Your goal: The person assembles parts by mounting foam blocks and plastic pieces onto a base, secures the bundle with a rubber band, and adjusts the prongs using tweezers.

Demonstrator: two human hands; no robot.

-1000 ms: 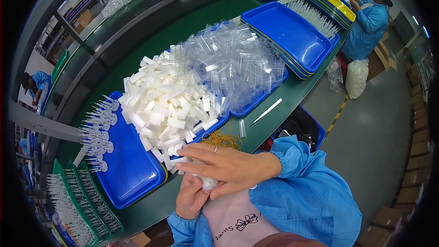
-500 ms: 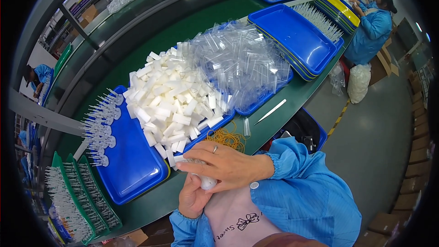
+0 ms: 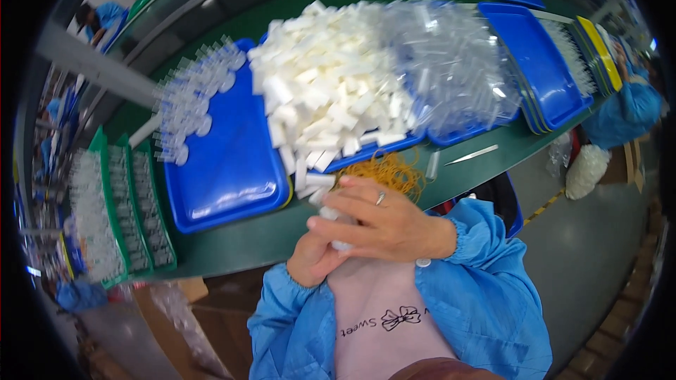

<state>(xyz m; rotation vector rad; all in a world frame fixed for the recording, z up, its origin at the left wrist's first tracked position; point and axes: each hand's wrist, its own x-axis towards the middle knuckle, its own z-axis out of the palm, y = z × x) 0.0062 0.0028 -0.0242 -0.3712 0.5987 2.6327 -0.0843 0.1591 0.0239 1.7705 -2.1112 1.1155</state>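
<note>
- White plastic piece (image 3: 339, 219) gripped between both hands, right hand (image 3: 384, 224) over left hand (image 3: 311, 262), close to chest at surface (image 3: 232, 243) edge.
- Large heap of white pieces (image 3: 331, 91) on blue tray (image 3: 225, 169): bulk apparently undone.
- Clear tubes (image 3: 451, 56) piled beside, untouched.

On the counter (image 3: 239, 243), a tray (image 3: 225, 169) lies before the person, left of centre, with a cluster of clear tubes (image 3: 190, 109) on its far left corner. To its right, a heap of foam blocks (image 3: 331, 91) is piled on a second tray, spilling over its near edge. Right of that heap lies a pile of clear plastic sleeves (image 3: 451, 63), and further right a stack of trays (image 3: 549, 63). A bundle of rubber bands (image 3: 391, 172) lies at the counter's near edge, just before the heap. Racks of tubes (image 3: 120, 218) stand at the far left. The left hand (image 3: 313, 257) and right hand (image 3: 380, 222) meet just before the counter's edge, right above left, with a small white piece (image 3: 341, 243) between them.
</note>
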